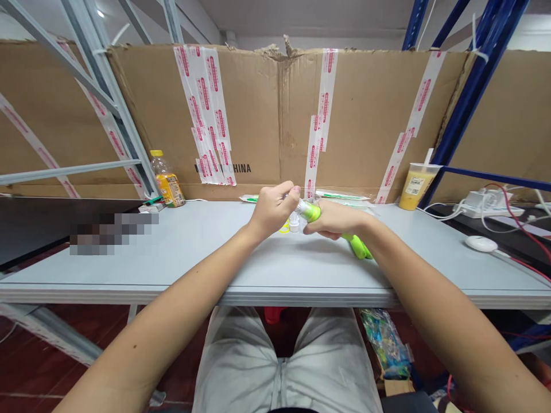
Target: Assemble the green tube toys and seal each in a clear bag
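A clear tube-like piece with a lime-green end [310, 211] is held up between my hands, tilted, over the table. My left hand [272, 211] is closed on its upper left end, thumb on top. Around the green end, my right hand [336, 219] is closed with its fingers curled under; part of the piece is hidden there. Just below stand a small white translucent cap-like part [294, 222] and a yellow ring [284, 228]. A lime-green rounded piece [358, 248] lies under my right forearm, partly covered by it.
Flat plastic packets with green strips [344, 197] lie along the cardboard wall [253, 115]. A juice bottle [170, 186] stands back left, a drink cup with a straw [416, 186] back right. A power strip with cables [491, 203] and a white rounded device [481, 244] are at the right.
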`<control>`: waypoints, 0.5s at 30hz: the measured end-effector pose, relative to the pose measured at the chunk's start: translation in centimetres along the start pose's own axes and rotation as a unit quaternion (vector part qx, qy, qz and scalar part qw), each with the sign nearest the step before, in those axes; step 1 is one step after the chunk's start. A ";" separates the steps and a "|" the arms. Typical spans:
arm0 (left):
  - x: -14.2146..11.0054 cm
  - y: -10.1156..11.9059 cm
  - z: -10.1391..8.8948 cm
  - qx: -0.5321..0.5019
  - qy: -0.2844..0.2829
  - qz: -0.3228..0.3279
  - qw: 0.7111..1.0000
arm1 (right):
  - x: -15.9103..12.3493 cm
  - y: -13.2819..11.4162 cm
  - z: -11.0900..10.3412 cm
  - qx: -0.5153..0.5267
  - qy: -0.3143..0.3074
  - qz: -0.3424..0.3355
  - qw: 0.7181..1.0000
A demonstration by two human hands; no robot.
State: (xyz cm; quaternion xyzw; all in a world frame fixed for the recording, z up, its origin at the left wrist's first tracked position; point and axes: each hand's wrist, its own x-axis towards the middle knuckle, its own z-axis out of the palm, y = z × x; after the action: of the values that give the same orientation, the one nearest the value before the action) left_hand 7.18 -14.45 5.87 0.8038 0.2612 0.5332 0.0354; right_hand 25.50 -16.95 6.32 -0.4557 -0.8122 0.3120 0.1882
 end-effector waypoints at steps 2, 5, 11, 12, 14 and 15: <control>-0.2 0.3 0.1 -0.003 -0.015 0.015 1.000 | -0.4 0.4 -0.5 0.075 -0.094 0.004 0.993; -0.5 0.5 0.3 -0.005 -0.027 0.017 0.999 | -0.5 1.0 -1.1 0.134 -0.152 0.020 0.979; -0.3 0.1 0.6 -0.003 0.018 -0.018 1.000 | -0.1 0.4 -0.4 0.004 -0.044 0.004 0.999; -0.1 -0.1 0.6 -0.001 0.045 -0.042 0.998 | 0.1 0.1 0.1 -0.067 0.061 -0.006 0.996; 0.3 -0.5 0.7 -0.004 0.093 -0.103 0.990 | 0.5 -0.6 1.4 -0.239 0.293 0.005 0.926; 0.4 -0.7 0.7 -0.011 0.108 -0.130 0.986 | 0.8 -0.9 2.1 -0.304 0.340 0.026 0.890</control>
State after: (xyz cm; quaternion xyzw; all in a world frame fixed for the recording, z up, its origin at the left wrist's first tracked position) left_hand 7.68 -13.47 5.67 0.7003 0.3600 0.6106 0.0847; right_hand 23.28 -17.32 5.39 -0.5896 -0.7414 -0.1193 0.2973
